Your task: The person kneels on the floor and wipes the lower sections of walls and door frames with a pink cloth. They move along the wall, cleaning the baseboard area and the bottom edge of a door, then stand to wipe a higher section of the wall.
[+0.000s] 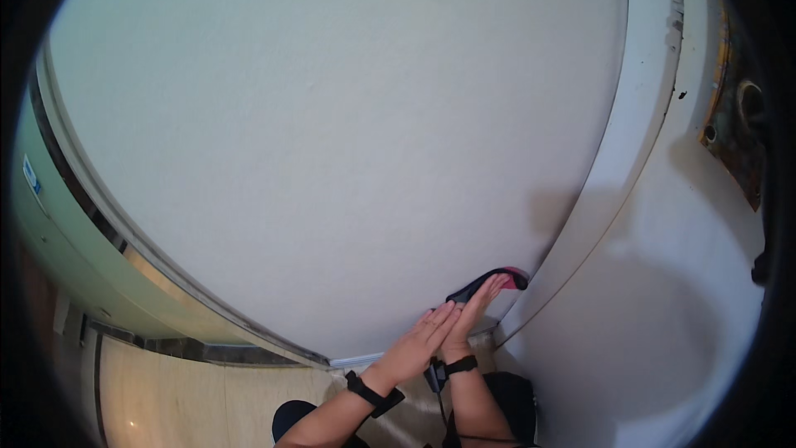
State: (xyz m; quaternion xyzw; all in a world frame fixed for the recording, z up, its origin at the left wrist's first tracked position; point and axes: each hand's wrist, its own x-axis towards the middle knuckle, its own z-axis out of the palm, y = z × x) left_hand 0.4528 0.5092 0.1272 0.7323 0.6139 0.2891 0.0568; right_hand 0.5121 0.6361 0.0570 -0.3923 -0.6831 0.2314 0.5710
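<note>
Before me is a large pale, flat door or panel. A dark cloth with a pink-red part lies against its lower right area, near the edge. My right hand is on this cloth, fingers extended, pressing it or holding it flat; which of the two cannot be told. My left hand has its fingers straight and together, overlapping or touching the side of my right hand near the cloth's lower end. Both wrists wear black straps, and a small black device with a cable hangs between them.
A white frame and a white wall run along the right. At the far right hangs a dark, stained panel with round holes. Green panelling stands at the left, and a beige tiled floor lies below.
</note>
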